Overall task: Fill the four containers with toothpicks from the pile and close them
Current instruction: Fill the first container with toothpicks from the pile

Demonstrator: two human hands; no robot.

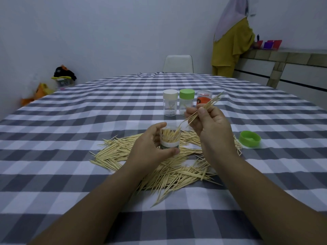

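A wide pile of toothpicks point(164, 167) lies on the checked tablecloth in front of me. My left hand point(150, 147) grips an open clear container point(170, 138) that stands in the pile and is partly filled with toothpicks. My right hand point(210, 124) pinches a bundle of toothpicks point(203, 108) slanted above the container, its lower tips just over the opening. Behind stand three more containers: one with a white lid point(170, 102), one with a green lid point(186, 101), and one with orange inside point(204, 98), partly hidden by the bundle. A loose green lid point(249, 139) lies upside down to the right.
The table with its grey-and-white checked cloth point(88, 129) fills the view. A white chair point(177, 63) stands at the far side. A person in yellow clothes point(230, 46) stands at a counter point(283, 64) at the back right. Bags and clutter point(60, 78) sit on the floor at the left.
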